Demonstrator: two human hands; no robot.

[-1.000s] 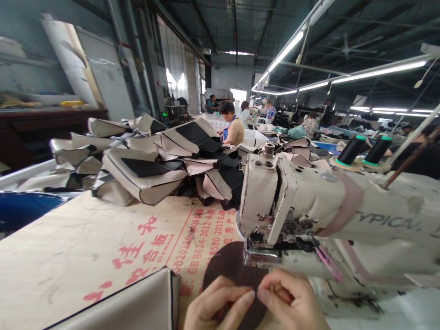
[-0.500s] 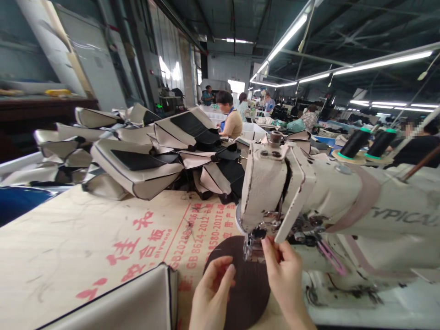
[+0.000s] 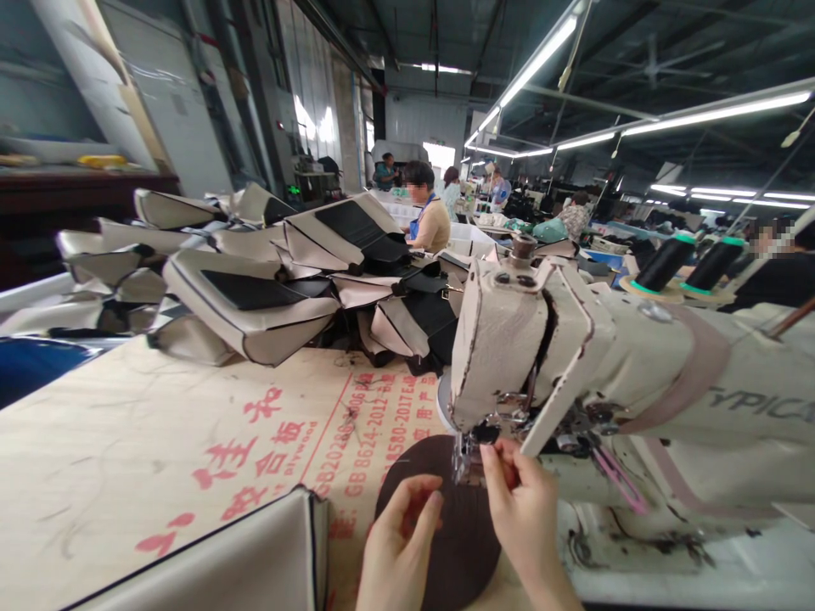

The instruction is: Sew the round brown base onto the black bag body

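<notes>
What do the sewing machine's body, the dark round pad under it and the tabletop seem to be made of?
Sewing machine: probably painted metal; its cream coat is chipped dark along the edges.
Dark round pad: matte brown, perhaps rubber or leather; the look leaves it open.
Tabletop: likely bare plywood, pale and wood-coloured with red printed lettering.

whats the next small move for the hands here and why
Perhaps bring the left hand up to the needle end of the sewing machine: the right hand is there, fingers bunched, while the left hangs lower, over the dark brown disc.
</notes>
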